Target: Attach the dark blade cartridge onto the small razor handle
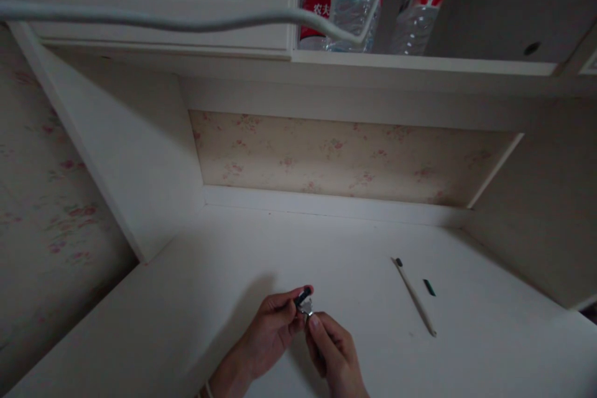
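The left hand [275, 326] is closed in a pinch, its thumb and forefinger holding the black end of a small piece [304, 302] that has a short black tip and a shiny silver metal part below it. The right hand [333, 348] comes up from beneath with its fingers curled together, thumb and fingertip nipping the silver part. Both hands therefore meet on the small piece, which is held just above the near middle of the plain white surface [233, 286], not resting on it. It is too small and dim to say what it is, or whether its two parts are joined or apart. Judging by this, the work looks to be in its middle: the small piece is up in the fingers and being handled, and nothing of it is laid down. Off to the right, well apart from the hands, a slim white stick with a dark tip [415, 297] and, just beside it, a short dark green sliver [429, 287] lie untouched on the surface. Counted, there are two hands, one small piece, one stick and one green sliver. Farther out, above the faded floral back panel [336, 158], a cream shelf [420, 63] carries three clear plastic bottles [354, 6] with red and white on their labels, and one pale cable [140, 17] droops across the front of it
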A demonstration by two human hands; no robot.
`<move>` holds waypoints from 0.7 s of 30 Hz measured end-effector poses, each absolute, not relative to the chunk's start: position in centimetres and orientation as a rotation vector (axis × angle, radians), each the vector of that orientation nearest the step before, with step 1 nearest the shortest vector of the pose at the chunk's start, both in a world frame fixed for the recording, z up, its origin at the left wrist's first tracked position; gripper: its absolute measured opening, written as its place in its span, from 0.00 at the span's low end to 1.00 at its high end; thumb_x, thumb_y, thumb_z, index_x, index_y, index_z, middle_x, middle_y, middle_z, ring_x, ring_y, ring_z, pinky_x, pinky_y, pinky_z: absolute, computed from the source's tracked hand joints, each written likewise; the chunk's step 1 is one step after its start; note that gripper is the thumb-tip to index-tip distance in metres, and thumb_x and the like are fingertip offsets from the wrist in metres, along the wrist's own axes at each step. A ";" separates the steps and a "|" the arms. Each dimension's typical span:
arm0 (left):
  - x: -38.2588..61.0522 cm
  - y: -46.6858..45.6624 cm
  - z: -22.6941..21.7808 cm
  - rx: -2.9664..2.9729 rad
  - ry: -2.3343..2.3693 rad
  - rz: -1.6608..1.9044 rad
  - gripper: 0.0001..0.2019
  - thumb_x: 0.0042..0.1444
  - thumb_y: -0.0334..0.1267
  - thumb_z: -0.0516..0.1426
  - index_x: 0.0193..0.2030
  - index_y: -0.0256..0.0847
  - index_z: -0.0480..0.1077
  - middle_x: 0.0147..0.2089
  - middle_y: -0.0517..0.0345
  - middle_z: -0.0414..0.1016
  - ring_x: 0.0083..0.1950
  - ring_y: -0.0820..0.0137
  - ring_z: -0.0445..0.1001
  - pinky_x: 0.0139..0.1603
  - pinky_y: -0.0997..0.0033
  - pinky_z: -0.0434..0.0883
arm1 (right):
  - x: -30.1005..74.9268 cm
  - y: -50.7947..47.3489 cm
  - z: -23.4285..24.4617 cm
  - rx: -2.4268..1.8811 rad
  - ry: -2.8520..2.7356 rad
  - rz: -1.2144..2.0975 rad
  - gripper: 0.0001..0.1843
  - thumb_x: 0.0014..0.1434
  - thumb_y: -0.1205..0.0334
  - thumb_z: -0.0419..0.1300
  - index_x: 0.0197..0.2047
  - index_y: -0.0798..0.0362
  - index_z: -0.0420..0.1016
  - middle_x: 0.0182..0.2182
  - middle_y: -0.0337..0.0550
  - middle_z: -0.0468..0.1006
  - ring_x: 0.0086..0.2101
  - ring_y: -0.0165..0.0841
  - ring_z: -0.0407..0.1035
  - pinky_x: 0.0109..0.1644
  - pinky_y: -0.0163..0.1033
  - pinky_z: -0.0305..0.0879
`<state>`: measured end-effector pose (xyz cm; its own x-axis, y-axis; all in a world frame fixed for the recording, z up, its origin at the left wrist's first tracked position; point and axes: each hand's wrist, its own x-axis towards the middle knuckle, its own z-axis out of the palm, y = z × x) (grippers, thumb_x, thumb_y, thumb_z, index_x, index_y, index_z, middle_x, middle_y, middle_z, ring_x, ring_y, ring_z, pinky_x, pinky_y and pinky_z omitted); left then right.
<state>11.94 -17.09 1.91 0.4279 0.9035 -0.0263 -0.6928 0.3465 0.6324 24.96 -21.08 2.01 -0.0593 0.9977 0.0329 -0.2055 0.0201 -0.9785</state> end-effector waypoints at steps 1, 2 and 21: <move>11.9 -17.1 2.0 0.601 0.390 1.076 0.11 0.47 0.33 0.67 0.40 0.38 0.79 0.47 0.50 0.78 0.32 0.78 0.71 0.38 0.78 0.67 | 24.9 -21.0 1.9 -1.003 -1.102 1.325 0.25 0.56 0.39 0.56 0.24 0.55 0.67 0.15 0.30 0.53 0.16 0.23 0.43 0.19 0.33 0.36; 12.0 -17.0 2.0 0.612 0.373 1.081 0.12 0.47 0.34 0.67 0.40 0.38 0.79 0.43 0.50 0.79 0.31 0.78 0.70 0.38 0.76 0.66 | 24.9 -21.0 1.8 -1.000 -1.094 1.324 0.25 0.56 0.39 0.56 0.25 0.55 0.67 0.15 0.30 0.53 0.16 0.23 0.43 0.18 0.33 0.35; 12.2 -16.6 1.8 0.689 0.355 1.067 0.12 0.48 0.35 0.67 0.41 0.42 0.79 0.46 0.50 0.78 0.27 0.79 0.63 0.38 0.71 0.61 | 25.1 -20.9 2.1 -1.058 -1.149 1.295 0.26 0.58 0.39 0.54 0.25 0.55 0.67 0.14 0.30 0.53 0.16 0.22 0.44 0.18 0.32 0.37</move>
